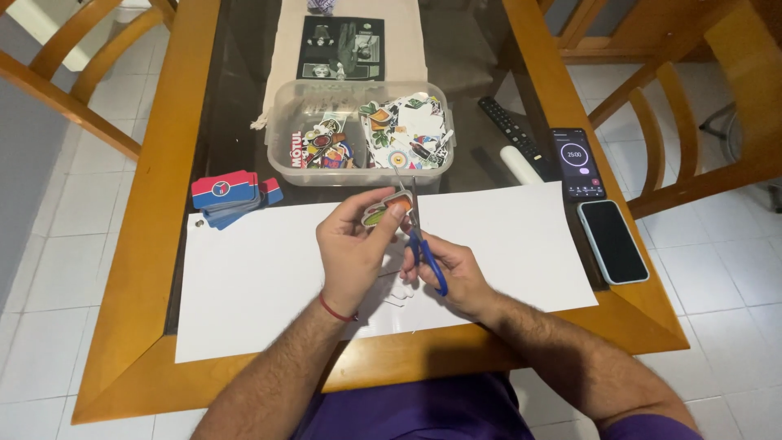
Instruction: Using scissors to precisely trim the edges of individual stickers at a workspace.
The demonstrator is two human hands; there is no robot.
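Observation:
My left hand (350, 248) pinches a small colourful sticker (383, 210) between thumb and fingers, above a large white sheet of paper (244, 277). My right hand (452, 273) grips blue-handled scissors (419, 236), their blades pointing up along the sticker's right edge. A red band circles my left wrist. Small white paper scraps (401, 295) lie on the sheet under my hands. Just beyond stands a clear plastic box (281, 134) filled with several printed stickers.
A wood-framed glass table (147, 244) holds a stack of red-and-blue cards (228, 194) at left, a black remote (511, 129), a white roll (521, 165) and two phones (612, 240) at right, one showing a timer (575, 161). Wooden chairs stand at both sides.

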